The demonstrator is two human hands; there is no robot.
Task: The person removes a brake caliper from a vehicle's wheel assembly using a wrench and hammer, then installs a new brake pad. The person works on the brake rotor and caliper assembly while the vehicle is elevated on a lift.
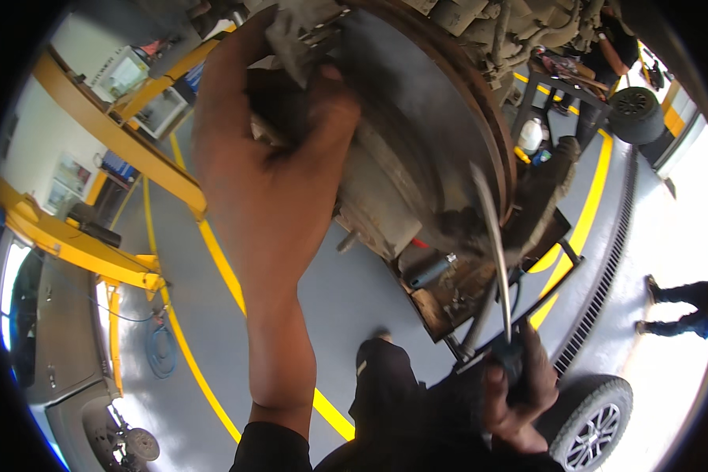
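Note:
My left hand (279, 185) reaches up at the upper middle, its fingers curled round a grey metal part (289, 35) beside a brake disc (417, 94) with a rusty rim; some fingertips are hidden. At the lower right, my right hand (519, 397) grips the dark handle of a long steel screwdriver or pry tool (493, 244). The tool's blade points up across the lower part of the disc and its dusty housing. Whether the tip touches anything is unclear.
Below the disc is a tool tray (440, 311). Yellow lift arms (110, 134) and a vehicle (67, 330) stand left. Two loose wheels (594, 425) (637, 114) lie right, near a floor grate (606, 283). A person (613, 43) is at the upper right, another's legs (676, 311) farther right.

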